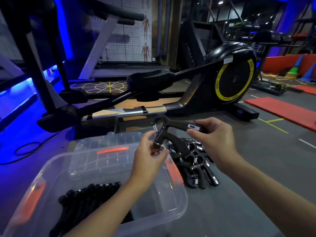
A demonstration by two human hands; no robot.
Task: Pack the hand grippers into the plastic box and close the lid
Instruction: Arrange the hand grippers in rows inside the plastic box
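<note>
Black spring-loaded hand gripper is hanging at two o'clock of the clear plastic box — left hand pinching its dial, right hand gripping one handle.

The clear rectangular plastic box is smooth and glossy, catching light along its rim, as is the clear ribbed plastic lid behind it; the orange latches look like opaque plastic. The raised black hand gripper has matt, slightly grainy handles and a shiny coiled metal spring. The grey floor looks matt; the black elliptical trainer's housing is glossy.
</note>
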